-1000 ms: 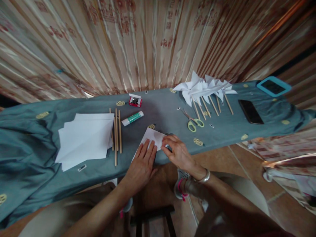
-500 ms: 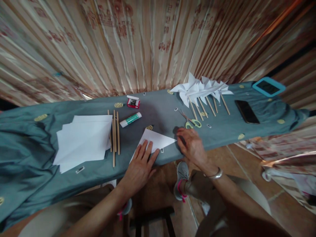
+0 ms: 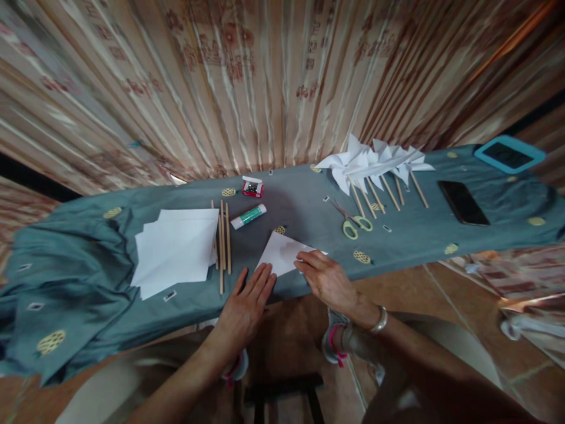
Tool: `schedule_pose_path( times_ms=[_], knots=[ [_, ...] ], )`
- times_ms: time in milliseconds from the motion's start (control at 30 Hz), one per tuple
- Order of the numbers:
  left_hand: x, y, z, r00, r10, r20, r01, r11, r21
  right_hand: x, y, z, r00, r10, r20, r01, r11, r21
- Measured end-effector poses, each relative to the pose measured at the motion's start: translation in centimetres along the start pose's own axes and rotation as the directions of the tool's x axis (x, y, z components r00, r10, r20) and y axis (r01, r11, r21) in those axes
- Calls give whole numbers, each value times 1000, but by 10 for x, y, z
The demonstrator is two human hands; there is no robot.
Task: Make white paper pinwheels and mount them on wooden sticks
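Observation:
A white sheet of paper folded into a triangle (image 3: pixel 281 252) lies near the front edge of the cloth-covered table. My left hand (image 3: pixel 249 297) rests flat with fingers stretched out on the triangle's left corner. Over its right part, my right hand (image 3: pixel 326 278) presses down with the fingers extended and close together. Behind the paper lies a green and white glue stick (image 3: pixel 249 217). Scissors with pale green handles (image 3: pixel 352 225) lie beyond my right hand. To the left are several wooden sticks (image 3: pixel 224 238) and a stack of white paper (image 3: pixel 176 250).
Several white paper pinwheels (image 3: pixel 373 162) on sticks lie at the back right. A small red box (image 3: pixel 252 186) of dark pins stands open near the back edge. A black phone (image 3: pixel 463 202) and a blue-framed device (image 3: pixel 509 154) are at the right. Grey-green cloth (image 3: pixel 300 197) covers the table.
My right hand has moved left from the triangle's right tip onto the paper. My left hand has slid towards the lower left corner. The whole view has shifted slightly.

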State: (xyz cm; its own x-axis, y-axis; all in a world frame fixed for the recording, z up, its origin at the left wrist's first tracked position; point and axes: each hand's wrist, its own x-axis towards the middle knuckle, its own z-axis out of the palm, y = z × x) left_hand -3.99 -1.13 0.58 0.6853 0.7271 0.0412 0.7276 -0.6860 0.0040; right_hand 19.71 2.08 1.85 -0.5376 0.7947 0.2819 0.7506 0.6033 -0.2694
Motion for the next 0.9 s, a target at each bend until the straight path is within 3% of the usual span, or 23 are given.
schedule_pose_path(
  times_ms=[300, 433, 533, 700, 800, 900],
  knots=[
    [-52, -27, -7, 995, 25, -95, -21, 999, 34, -1, -1, 2, 1000, 7, 12, -7, 1000, 13],
    [-61, -26, -15, 994, 12, -113, -7, 999, 49, -1, -1, 1, 1000, -14, 12, 14, 1000, -5],
    [-48, -9, -14, 993, -45, -113, 49, 998, 28, 1, -4, 0, 999, -19, 27, 20, 999, -33],
    [5, 24, 7, 996, -25, -90, 17, 996, -92, 7, -11, -2, 998, 27, 61, -21, 995, -93],
    [26, 27, 15, 997, -11, -73, 5, 997, -78, 9, -12, -4, 997, 33, 66, -27, 996, -80],
    [29, 20, 17, 998, 5, -65, -9, 998, -57, 8, -6, -8, 996, 43, 74, -39, 998, -53]
  ],
)
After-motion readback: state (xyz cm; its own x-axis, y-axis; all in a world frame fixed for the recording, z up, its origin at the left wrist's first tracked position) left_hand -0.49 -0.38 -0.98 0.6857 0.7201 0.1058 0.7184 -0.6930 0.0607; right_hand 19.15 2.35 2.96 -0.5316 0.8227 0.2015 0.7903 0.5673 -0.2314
